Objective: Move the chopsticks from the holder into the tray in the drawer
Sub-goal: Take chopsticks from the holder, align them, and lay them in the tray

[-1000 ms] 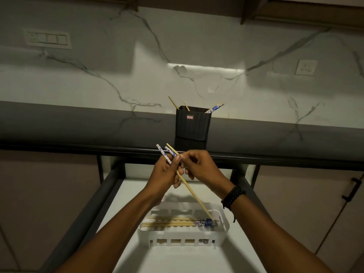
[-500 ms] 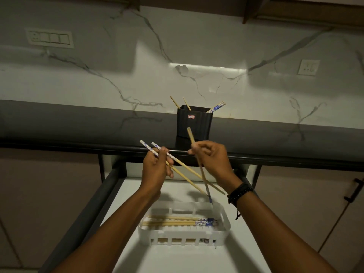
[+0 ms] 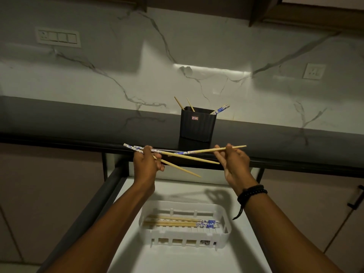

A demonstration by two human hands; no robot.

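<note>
Counter [image 3: 78, 123]: holder [image 3: 197, 125]; drawer [image 3: 177, 261]: tray [image 3: 185, 236], prob. flat

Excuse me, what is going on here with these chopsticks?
A person is moving chopsticks from the black holder on the counter into the white tray in the open drawer. The left hand grips two chopsticks, and the right hand pinches a single chopstick, all held in the air above the drawer. Several chopsticks already lie in the tray; a few others stand in the holder.

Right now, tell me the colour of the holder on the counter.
The holder is black with a small red label, seen in the head view.
</note>
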